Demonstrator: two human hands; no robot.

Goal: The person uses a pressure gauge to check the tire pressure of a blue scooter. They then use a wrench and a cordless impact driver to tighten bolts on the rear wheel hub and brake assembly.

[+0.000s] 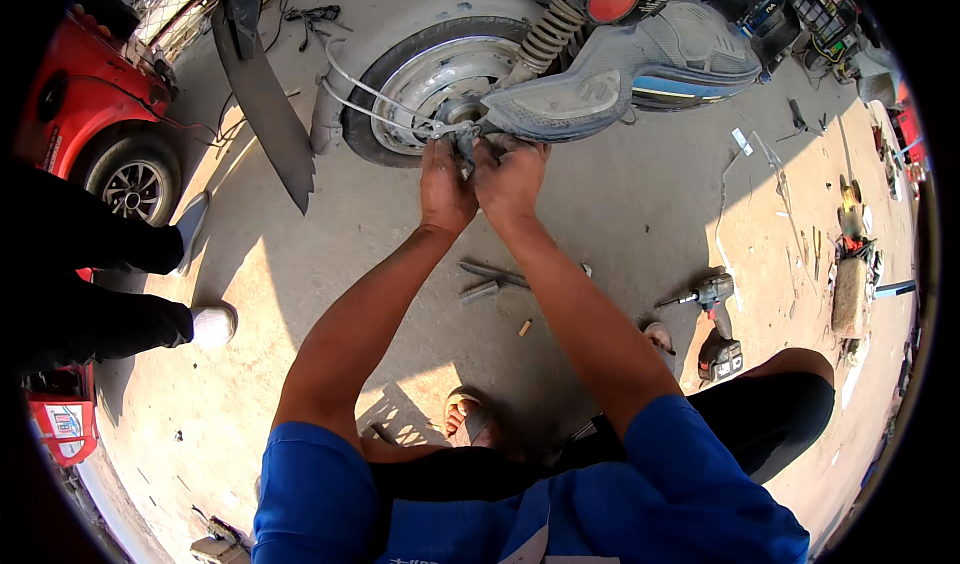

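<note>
My left hand (447, 189) and my right hand (508, 179) are close together at the lower side of a scooter's wheel (398, 82), with the fingers closed around a small dirty grey metal part (464, 144) beside the hub. What kind of part it is, the fingers hide. Two pale curved metal rods (370, 88) run from above left to this spot. Just above my right hand is the scooter's dusty grey footrest panel (560, 104), and a coil spring (552, 36) rises behind it.
A cordless impact driver (716, 309) lies on the floor to the right. Below my forearms are dark metal pieces (495, 274) and a small tan stub (525, 328). A dark mudflap (262, 104) hangs left of the wheel. At left, a person's shoe (213, 326) stands near a red vehicle (95, 84).
</note>
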